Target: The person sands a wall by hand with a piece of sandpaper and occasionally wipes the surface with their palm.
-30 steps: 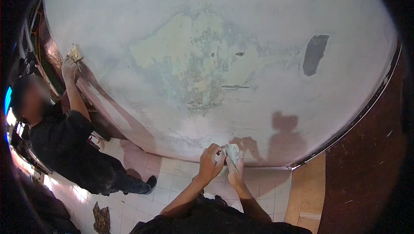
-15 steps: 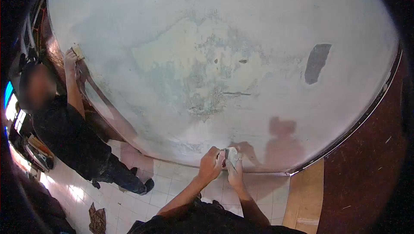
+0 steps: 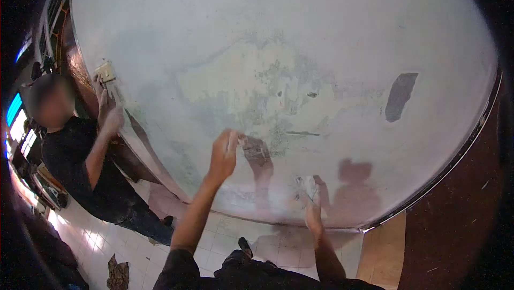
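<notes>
My left hand [image 3: 222,159] is raised against the big pale panel [image 3: 353,28]. Its fingers are closed on a thin pale flat piece [image 3: 232,143], whose kind is too small to make out. Lower and to the right, near the panel's bottom edge, my right hand [image 3: 313,207] grips a whitish flat plate [image 3: 307,186] that looks smeared. The panel between and above them has patchy greenish and grey areas, a dark slit [image 3: 303,134] and a dark grey patch [image 3: 401,97] on the right.
At the left a co-worker [image 3: 80,151] in dark clothes holds a yellowish block [image 3: 105,71] to the panel's edge. Below lies a tiled floor [image 3: 214,236] with a crumpled brown piece [image 3: 118,272]. A tan board [image 3: 383,252] lies at lower right, beside a dark red-brown surface [image 3: 450,226].
My hands were together at the panel's bottom edge. Now the left has moved up and left with its pale piece, while the right stays low with the plate. The co-worker's other hand has come up.
</notes>
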The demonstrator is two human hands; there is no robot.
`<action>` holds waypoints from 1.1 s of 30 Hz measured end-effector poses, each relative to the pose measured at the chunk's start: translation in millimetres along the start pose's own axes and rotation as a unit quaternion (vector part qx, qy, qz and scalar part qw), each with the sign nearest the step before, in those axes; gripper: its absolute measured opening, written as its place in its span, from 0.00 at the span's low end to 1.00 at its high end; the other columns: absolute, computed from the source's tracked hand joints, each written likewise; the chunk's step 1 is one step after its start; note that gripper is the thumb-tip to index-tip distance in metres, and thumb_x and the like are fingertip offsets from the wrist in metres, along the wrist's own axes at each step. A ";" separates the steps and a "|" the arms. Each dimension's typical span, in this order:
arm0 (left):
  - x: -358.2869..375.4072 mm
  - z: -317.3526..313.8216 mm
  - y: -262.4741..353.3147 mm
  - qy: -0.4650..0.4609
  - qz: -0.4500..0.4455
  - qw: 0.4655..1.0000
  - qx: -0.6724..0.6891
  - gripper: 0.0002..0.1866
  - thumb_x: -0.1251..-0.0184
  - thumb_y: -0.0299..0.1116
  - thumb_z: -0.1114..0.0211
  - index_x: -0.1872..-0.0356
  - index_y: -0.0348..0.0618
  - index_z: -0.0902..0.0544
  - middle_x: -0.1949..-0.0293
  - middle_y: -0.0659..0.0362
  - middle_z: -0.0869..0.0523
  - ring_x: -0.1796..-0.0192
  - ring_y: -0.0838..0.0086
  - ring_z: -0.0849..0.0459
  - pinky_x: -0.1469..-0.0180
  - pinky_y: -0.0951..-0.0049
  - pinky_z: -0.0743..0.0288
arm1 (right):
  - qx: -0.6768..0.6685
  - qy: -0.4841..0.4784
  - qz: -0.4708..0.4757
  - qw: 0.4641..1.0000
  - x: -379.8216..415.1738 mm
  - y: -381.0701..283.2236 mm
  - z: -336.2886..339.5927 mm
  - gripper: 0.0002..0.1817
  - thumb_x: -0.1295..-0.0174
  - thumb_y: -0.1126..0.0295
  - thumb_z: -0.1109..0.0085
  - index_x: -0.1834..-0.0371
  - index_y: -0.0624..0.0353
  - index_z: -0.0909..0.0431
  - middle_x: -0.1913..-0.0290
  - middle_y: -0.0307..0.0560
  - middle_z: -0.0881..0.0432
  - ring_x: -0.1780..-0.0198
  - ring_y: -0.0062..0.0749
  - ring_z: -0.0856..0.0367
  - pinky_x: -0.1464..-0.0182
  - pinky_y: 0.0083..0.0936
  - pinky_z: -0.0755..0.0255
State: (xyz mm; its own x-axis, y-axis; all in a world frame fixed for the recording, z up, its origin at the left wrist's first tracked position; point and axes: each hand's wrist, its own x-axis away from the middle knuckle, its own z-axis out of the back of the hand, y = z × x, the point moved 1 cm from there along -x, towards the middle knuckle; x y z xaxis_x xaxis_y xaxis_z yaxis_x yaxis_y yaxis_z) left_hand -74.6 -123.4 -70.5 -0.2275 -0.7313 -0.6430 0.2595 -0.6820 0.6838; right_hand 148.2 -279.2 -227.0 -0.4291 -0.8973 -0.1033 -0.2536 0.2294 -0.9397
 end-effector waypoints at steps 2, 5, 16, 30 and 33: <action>-52.5 18.6 25.9 0.079 -0.096 0.991 -0.048 0.15 0.23 0.34 0.52 0.63 0.33 0.21 0.66 0.48 0.20 0.63 0.61 0.22 0.57 0.66 0.30 | 0.038 -0.032 0.074 0.996 -17.9 -40.5 -15.0 0.26 0.29 0.73 0.50 0.30 0.66 0.43 0.44 0.46 0.24 0.49 0.28 0.25 0.46 0.25 0.31; -125.2 32.7 57.9 0.202 -0.234 0.948 -0.073 0.13 0.26 0.34 0.48 0.59 0.34 0.21 0.60 0.47 0.20 0.56 0.57 0.22 0.51 0.63 0.30 | 0.094 -0.037 0.129 0.987 -50.8 -56.7 -15.5 0.27 0.28 0.72 0.50 0.29 0.67 0.45 0.38 0.50 0.27 0.40 0.33 0.28 0.38 0.28 0.35; -195.1 12.4 8.9 0.349 -0.318 0.846 -0.248 0.25 0.29 0.40 0.48 0.33 0.44 0.30 0.26 0.49 0.39 0.24 0.52 0.44 0.29 0.54 0.52 | 0.279 -0.017 0.273 0.920 -77.5 -68.6 -38.2 0.25 0.30 0.77 0.55 0.31 0.69 0.44 0.31 0.58 0.36 0.28 0.43 0.40 0.27 0.36 0.49; -194.3 13.8 5.6 0.341 -0.329 0.854 -0.216 0.23 0.28 0.39 0.47 0.34 0.47 0.30 0.27 0.49 0.38 0.24 0.53 0.45 0.26 0.51 0.53 | 0.410 0.052 0.498 0.763 -136.7 -79.6 -86.2 0.37 0.53 0.93 0.50 0.33 0.68 0.37 0.38 0.60 0.27 0.37 0.52 0.28 0.34 0.41 0.35; -196.0 13.9 2.8 0.343 -0.337 0.849 -0.220 0.23 0.28 0.39 0.47 0.34 0.46 0.30 0.27 0.49 0.38 0.24 0.53 0.45 0.27 0.51 0.53 | 0.461 0.091 0.486 0.737 -146.7 -61.0 -82.2 0.40 0.57 0.90 0.47 0.32 0.67 0.35 0.46 0.56 0.23 0.45 0.49 0.25 0.43 0.41 0.31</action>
State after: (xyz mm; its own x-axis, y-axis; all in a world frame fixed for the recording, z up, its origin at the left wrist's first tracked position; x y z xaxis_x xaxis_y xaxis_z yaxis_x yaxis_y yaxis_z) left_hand -42.3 17.9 62.2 0.0968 0.1052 -0.9897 0.6476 -0.7618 -0.0177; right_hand 155.3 -130.6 -127.7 -0.1497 -0.3936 -0.9070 0.9109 0.3018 -0.2814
